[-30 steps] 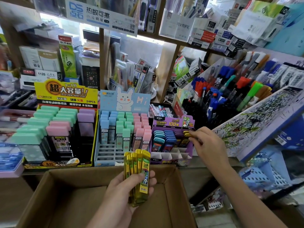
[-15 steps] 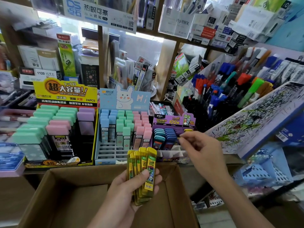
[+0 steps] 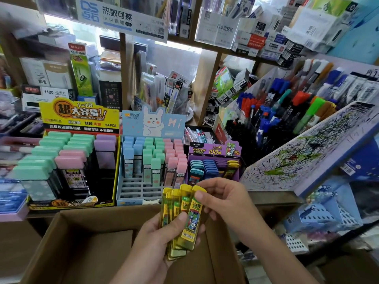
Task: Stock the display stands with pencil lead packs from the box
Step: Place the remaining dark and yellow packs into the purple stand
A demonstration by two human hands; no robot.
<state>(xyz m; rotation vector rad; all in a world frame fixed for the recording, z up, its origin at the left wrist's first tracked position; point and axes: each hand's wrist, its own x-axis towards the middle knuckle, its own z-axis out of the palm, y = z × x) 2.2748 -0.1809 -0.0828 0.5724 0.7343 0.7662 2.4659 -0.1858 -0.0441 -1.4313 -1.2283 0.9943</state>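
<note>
Pencil lead packs, yellow and transparent, were bunched upright in the left hand, whose thumb lay across the labels and whose fingers wrapped round the back. The bundle was held over the far wall of the cardboard box, just in front of the purple display stand.

The right hand pinched the upper end of the front pack: thumb tip on its cap, fingers curled behind the tops of the bundle. That pack was fanned slightly to the right of the others.

Containers:
- Cardboard box: flaps open, brown floor visible at lower left.
- Purple display stand: columns of teal, blue and purple packs from left to right; yellow packs stood in the rightmost column.
- Blue rabbit display stand: blue, green and pink capped packs stood in the rear rows of its grid.
- Yellow display stand: larger cases with green, pink and purple caps, stepped in tiers.

All three stands sat side by side on the bench, just beyond the box. A marker rack holding blue, red, black and green pens stood to the right, above a scribble-covered test board.
</note>
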